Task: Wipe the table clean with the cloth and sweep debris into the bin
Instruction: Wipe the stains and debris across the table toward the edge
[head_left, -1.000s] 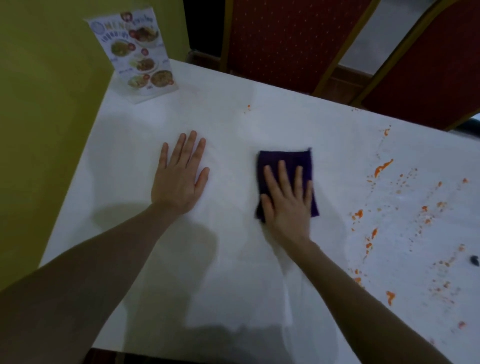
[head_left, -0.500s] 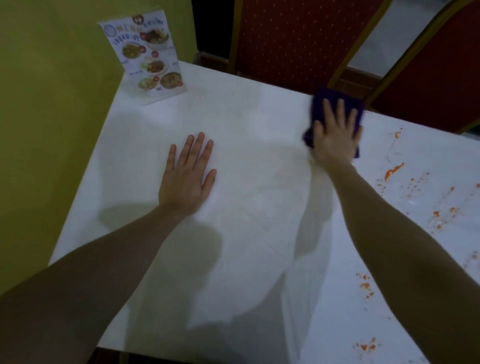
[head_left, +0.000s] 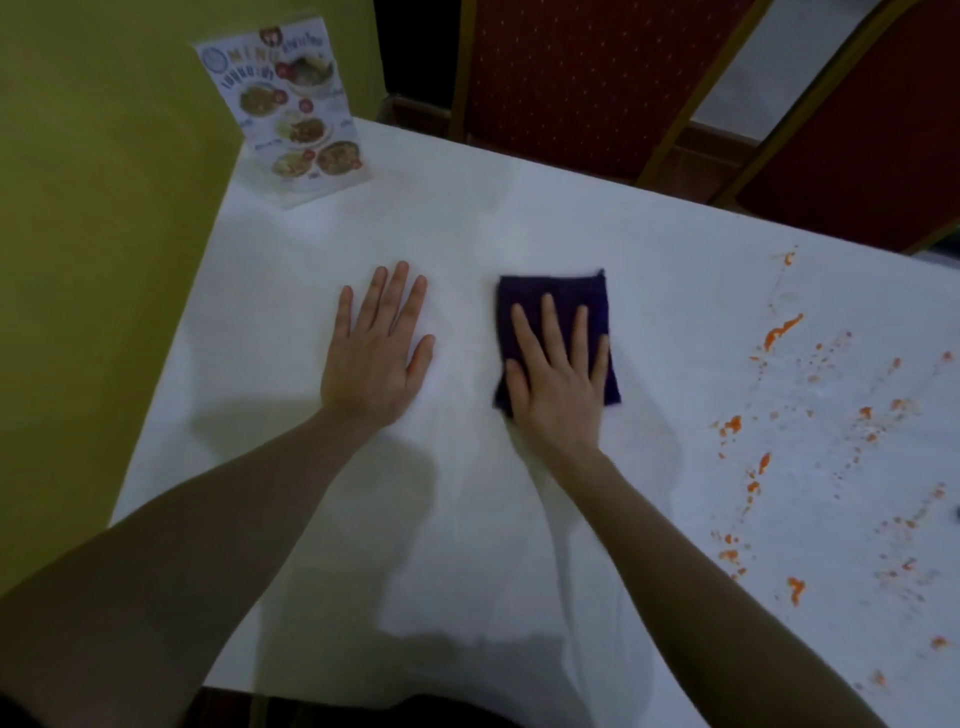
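Note:
A folded dark purple cloth (head_left: 558, 296) lies flat on the white table (head_left: 571, 218), near its middle. My right hand (head_left: 558, 374) presses on the cloth with straight, spread fingers and covers its lower half. My left hand (head_left: 376, 358) rests flat on the bare tabletop to the left of the cloth, fingers straight. Orange-red sauce stains and crumbs (head_left: 779, 330) are spattered across the right part of the table, apart from the cloth. No bin is in view.
A standing menu card (head_left: 293, 109) sits at the table's far left corner beside the yellow-green wall (head_left: 104, 208). Two red upholstered chairs (head_left: 571, 78) stand behind the far edge. A small dark speck (head_left: 956, 512) lies at the right border.
My right hand has pulled the cloth back from the far edge of the table to the middle. My left hand has stayed flat in place.

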